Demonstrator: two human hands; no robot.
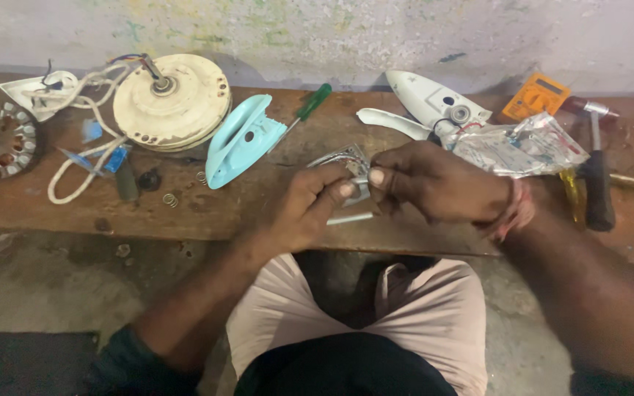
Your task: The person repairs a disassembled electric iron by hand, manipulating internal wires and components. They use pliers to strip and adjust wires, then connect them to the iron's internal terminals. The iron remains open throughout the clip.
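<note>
Over the near edge of the worn brown wooden bench [207, 213], a small grey metal part with thin wires [351, 170] is held between both hands. The left hand [304, 209] is closed on it from the left, thumb and forefinger pinched against its lower side; the right hand [434, 183] is closed on it from the right, its thumb pressed to the upper edge (what the part is cannot be told). Behind the left hand a pale blue plastic iron cover [242, 139] is lain, with a green-handled screwdriver [310, 104] just beside it and a cream round motor housing [174, 103] further left. Behind the right hand a white iron shell [431, 99], a crumpled clear plastic bag [522, 147] and an orange multimeter [536, 95] are seen.
</note>
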